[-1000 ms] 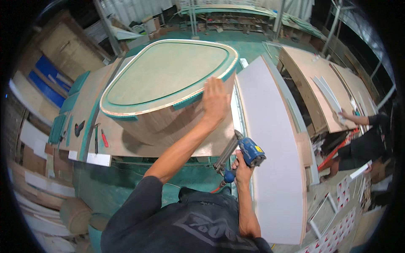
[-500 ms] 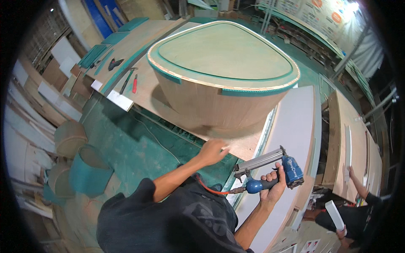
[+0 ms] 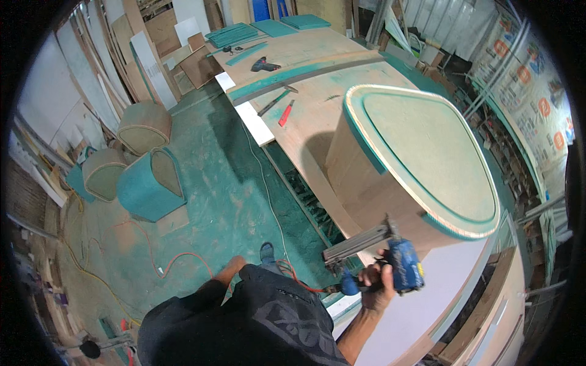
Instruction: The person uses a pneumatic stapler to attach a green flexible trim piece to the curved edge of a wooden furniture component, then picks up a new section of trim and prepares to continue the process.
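Well left of the drum [image 3: 433, 152], the left hand [image 3: 234, 265] is hanging, its fingers disappearing behind the shirt [image 3: 232, 323]; whether they are spreading or pressing together, I cannot tell. Nearer the drum, a hammer [image 3: 273, 104] and knife [image 3: 286, 113] are lying on the counter [image 3: 311, 119]. Before the drum's near side, the right hand [image 3: 379, 285] is gripping the nailer [image 3: 404, 265], fingers wrapping its handle; the nose is hiding some drum wall.
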`<state>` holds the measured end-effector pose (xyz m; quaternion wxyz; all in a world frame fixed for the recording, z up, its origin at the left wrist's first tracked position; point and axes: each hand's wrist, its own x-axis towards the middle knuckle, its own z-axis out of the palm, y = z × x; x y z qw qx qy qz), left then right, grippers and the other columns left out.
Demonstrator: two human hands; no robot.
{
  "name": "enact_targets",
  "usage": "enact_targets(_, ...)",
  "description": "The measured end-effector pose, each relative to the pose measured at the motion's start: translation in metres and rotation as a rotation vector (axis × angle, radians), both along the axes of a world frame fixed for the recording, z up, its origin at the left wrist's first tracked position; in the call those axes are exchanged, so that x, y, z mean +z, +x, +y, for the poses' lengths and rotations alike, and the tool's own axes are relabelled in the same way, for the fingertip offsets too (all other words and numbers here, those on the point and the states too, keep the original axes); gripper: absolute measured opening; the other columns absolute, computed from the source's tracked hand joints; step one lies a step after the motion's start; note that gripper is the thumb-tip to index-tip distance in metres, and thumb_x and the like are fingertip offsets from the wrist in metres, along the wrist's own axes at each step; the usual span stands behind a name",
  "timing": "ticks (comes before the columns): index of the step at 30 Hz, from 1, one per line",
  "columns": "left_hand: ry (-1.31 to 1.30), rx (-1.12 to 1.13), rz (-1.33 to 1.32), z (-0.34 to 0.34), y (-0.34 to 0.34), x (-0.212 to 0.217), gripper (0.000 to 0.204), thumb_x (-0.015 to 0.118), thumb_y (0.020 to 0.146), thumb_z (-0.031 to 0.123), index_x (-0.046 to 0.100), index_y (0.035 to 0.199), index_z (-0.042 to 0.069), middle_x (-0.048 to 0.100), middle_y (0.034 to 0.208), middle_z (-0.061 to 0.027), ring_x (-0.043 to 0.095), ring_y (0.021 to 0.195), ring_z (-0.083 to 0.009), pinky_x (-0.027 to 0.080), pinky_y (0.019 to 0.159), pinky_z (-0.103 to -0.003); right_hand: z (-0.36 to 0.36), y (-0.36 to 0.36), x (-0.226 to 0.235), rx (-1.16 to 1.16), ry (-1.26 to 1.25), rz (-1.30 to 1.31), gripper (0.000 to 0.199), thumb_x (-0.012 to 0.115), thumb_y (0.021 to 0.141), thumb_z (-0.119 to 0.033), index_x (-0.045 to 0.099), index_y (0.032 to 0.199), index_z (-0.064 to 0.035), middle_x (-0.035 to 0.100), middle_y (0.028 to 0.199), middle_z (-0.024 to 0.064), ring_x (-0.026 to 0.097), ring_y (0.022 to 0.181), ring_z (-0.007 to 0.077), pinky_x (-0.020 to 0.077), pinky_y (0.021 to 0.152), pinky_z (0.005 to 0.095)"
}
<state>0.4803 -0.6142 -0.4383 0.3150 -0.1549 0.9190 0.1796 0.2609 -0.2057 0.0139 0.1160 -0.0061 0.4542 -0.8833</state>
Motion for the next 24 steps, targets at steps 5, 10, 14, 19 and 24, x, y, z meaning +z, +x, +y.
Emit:
enact_targets(5,0.215,0.465,0.2,-0.074,0.043,-0.041,0.029,0.064,0.085,0.03,0.075,0.087,0.004,0.071,0.088,-0.0207,0.068,0.082,-0.0408,0.052,0.075,-0.049,-0.122,-0.047,-0.056,0.014,0.24,-0.238,0.029,0.072,0.092,-0.023,0.063,0.112,-0.0049,0.047,0.067,-0.0019,0.047,0.057,0.0113,0.0429,0.057,0.0293)
enact_targets(10,0.661,0.54,0.772,-0.145,0.041,-0.05,0.032,0.065,0.084,0.03,0.07,0.088,-0.002,0.069,0.085,-0.0232,0.066,0.074,-0.0418,0.049,0.068,-0.048,-0.226,-0.111,-0.08,0.116,0.34,-0.244,0.018,0.072,0.091,-0.018,0.061,0.099,-0.0063,0.054,0.072,0.0014,0.053,0.058,0.0137,0.0465,0.055,0.0312)
enact_targets(14,0.029,0.529,0.185,-0.175,0.019,-0.001,0.04,0.063,0.088,0.036,0.065,0.087,-0.004,0.067,0.084,-0.0208,0.061,0.068,-0.0396,0.046,0.065,-0.046,-0.256,-0.144,-0.1,0.088,0.381,-0.333,0.013,0.069,0.091,-0.011,0.058,0.096,-0.0051,0.057,0.074,0.0035,0.056,0.059,0.0149,0.0484,0.055,0.0315)
enact_targets(19,0.096,0.398,-0.18,-0.218,0.077,-0.007,0.046,0.051,0.102,0.041,0.056,0.135,0.01,0.065,0.119,-0.0103,0.064,0.099,-0.0311,0.048,0.087,-0.049,-0.325,-0.179,-0.117,0.229,0.269,-0.503,0.019,0.068,0.093,-0.012,0.052,0.101,-0.0047,0.056,0.077,0.0053,0.063,0.063,0.0184,0.0552,0.054,0.0341)
enact_targets(24,0.052,0.299,-0.302,-0.237,0.016,-0.018,0.046,0.055,0.099,0.044,0.058,0.13,0.009,0.068,0.105,-0.0089,0.066,0.095,-0.0258,0.051,0.079,-0.047,-0.342,-0.226,-0.176,0.156,-0.029,-0.68,0.023,0.062,0.099,-0.032,0.058,0.098,-0.0096,0.05,0.065,-0.0025,0.05,0.054,0.0115,0.0465,0.051,0.0312)
